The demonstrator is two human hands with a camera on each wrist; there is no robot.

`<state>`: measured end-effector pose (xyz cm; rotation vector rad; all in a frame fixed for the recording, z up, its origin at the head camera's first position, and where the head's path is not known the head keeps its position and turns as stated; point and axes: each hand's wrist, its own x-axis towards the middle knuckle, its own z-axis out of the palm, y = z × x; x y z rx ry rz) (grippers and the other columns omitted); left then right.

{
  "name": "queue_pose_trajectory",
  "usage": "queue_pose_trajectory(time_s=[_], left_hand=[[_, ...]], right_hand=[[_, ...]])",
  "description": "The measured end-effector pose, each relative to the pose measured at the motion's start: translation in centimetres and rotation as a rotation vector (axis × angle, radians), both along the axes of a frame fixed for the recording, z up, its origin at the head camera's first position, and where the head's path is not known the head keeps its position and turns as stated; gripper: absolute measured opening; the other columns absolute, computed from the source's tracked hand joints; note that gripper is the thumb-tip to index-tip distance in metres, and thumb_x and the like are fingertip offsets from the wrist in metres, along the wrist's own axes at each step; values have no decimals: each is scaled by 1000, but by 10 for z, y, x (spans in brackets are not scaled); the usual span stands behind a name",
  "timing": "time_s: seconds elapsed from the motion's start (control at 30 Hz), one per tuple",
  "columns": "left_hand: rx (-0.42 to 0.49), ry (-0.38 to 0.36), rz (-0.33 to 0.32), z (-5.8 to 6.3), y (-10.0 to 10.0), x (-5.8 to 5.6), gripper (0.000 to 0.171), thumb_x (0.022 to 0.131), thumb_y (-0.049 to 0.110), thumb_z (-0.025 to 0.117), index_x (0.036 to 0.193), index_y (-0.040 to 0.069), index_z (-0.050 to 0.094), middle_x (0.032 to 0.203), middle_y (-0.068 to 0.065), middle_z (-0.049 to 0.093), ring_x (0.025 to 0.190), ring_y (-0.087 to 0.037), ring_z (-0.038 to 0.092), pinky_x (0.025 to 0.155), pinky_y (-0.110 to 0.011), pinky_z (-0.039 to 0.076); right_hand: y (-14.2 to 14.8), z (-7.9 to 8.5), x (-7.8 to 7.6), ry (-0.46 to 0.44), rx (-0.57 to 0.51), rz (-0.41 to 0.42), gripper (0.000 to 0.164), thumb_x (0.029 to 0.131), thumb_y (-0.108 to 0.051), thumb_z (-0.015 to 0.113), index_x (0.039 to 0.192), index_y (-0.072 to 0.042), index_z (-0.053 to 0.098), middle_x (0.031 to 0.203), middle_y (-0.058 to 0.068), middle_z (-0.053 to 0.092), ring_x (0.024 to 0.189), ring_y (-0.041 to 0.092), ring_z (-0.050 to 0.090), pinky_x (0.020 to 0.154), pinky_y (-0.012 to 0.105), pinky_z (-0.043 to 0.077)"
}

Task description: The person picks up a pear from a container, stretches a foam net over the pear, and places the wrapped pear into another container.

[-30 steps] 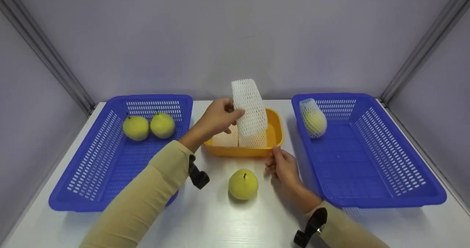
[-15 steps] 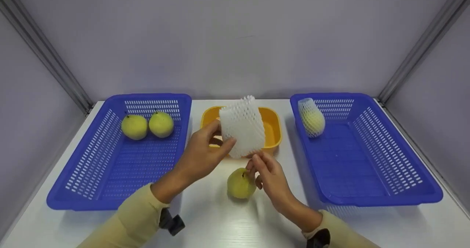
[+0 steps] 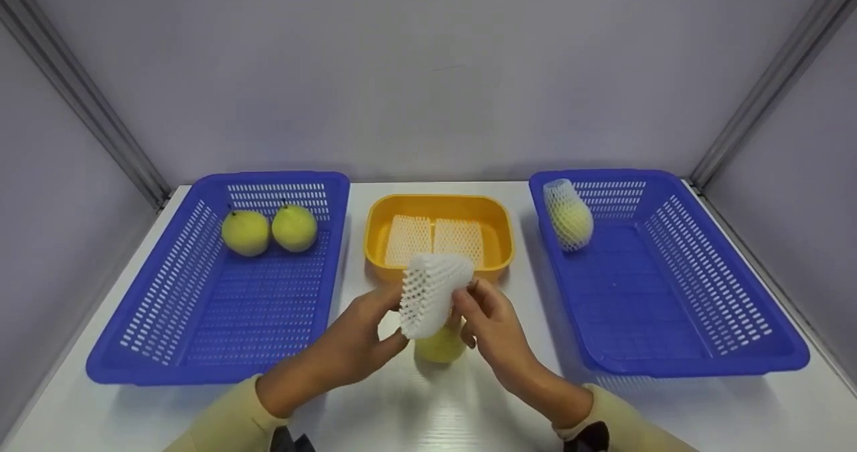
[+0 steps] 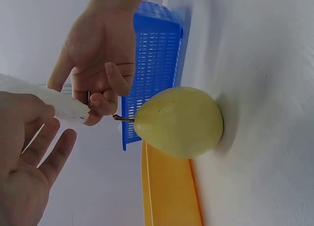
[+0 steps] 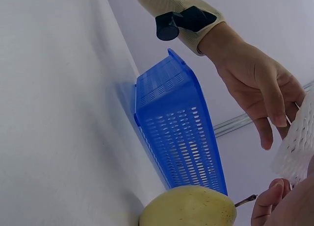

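Observation:
A white foam net sleeve (image 3: 432, 294) is held between both hands, over a yellow-green pear (image 3: 438, 350) that stands upright on the table. My left hand (image 3: 351, 345) grips the sleeve's left side between thumb and fingers. On the other side, my right hand (image 3: 499, 331) pinches its lower right edge. In the left wrist view the sleeve (image 4: 66, 103) lies flattened above the pear (image 4: 179, 122), apart from its stem. The right wrist view has the mesh (image 5: 299, 142) at its right border, with my left-hand fingers on it.
An orange tray (image 3: 438, 204) with two flat foam nets (image 3: 458, 238) stands behind the hands. At left, a blue basket (image 3: 217, 368) holds two bare pears (image 3: 294, 228). Another blue basket (image 3: 696, 365) at right holds a netted pear (image 3: 570, 221).
My left hand has brought the sleeve down and nearer from over the tray, tilting it. My right hand has left the tray's edge, moved beside the pear, and taken hold of the sleeve.

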<state>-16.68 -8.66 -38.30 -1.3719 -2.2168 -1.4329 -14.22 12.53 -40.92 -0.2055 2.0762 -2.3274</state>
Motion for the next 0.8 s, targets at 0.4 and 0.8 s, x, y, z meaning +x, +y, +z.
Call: queue_pose_trajectory(time_s=[0.4,0.8], left_hand=[[106,-327,156,-5,13,0,40,87,-5,69,124,1,56,110,-7,62,101,-22,60,77,-28,54],[217,-652,1,-15,10,-7,38,99,-2,60,133,-9,47,110,-16,69,100,-15,65,90,-28,55]], right_hand=[[1,-2,1,55,62,67,23,100,-9,63,114,8,59,96,6,63,76,11,52,51,16,36],[3,-3,-1,-25,23,24,11,100,-8,63,98,2,59,84,4,57,67,12,48,53,20,37]])
